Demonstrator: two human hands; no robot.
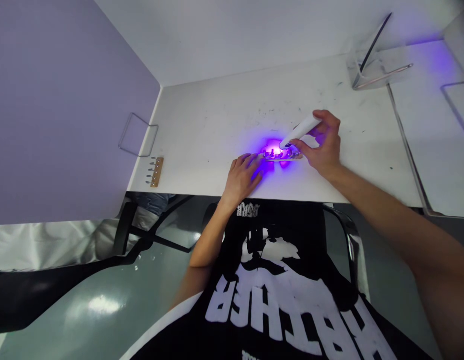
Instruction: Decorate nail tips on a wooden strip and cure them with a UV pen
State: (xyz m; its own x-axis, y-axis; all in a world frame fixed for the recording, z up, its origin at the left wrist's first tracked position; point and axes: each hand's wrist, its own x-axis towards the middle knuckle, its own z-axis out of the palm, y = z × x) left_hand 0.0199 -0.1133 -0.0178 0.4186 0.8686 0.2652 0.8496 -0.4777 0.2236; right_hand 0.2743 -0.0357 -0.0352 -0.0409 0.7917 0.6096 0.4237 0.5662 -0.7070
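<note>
Lighting step, I'd judge: right hand point(325, 145) grips the white lamp point(301, 131), purple light on the strip of small pieces point(282, 155) mid-worktop point(202, 125), left hand point(244, 176) at its left end, can't tell if gripping; next probably needs steady aim.

White wall point(235, 40), glossy green-grey floor point(153, 287)
</note>
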